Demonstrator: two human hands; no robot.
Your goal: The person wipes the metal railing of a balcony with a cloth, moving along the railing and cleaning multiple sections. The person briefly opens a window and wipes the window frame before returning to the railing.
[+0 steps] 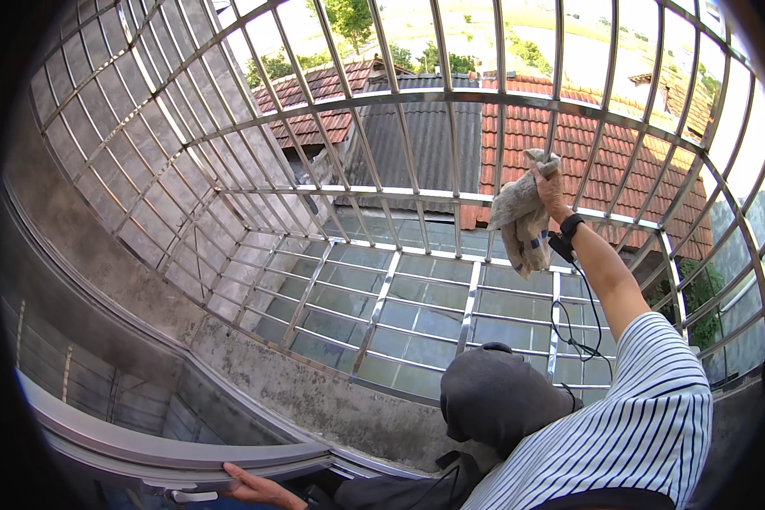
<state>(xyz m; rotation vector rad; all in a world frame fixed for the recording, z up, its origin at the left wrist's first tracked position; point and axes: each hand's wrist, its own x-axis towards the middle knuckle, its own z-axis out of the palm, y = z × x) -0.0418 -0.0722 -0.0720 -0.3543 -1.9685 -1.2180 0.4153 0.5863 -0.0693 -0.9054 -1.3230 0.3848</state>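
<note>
My right hand (550, 185) is raised at the right and grips a grey cloth (517, 205) around a vertical bar of the stainless steel window cage (465, 97). The cloth's lower part hangs down, light with a blue patch. A black strap with a small device and a cable is on my right wrist. Low at the left, my left hand (258, 488) rests against the edge of the sliding window frame (166, 454), close to its latch handle (193, 496); part of its grip is hidden.
A rough concrete sill (319, 401) runs below the cage, and a concrete wall (255, 153) stands at the left. My bent knee (503, 395) is by the sill. A black cable (580, 344) dangles from my right wrist. Tiled roofs (535, 134) lie beyond the bars.
</note>
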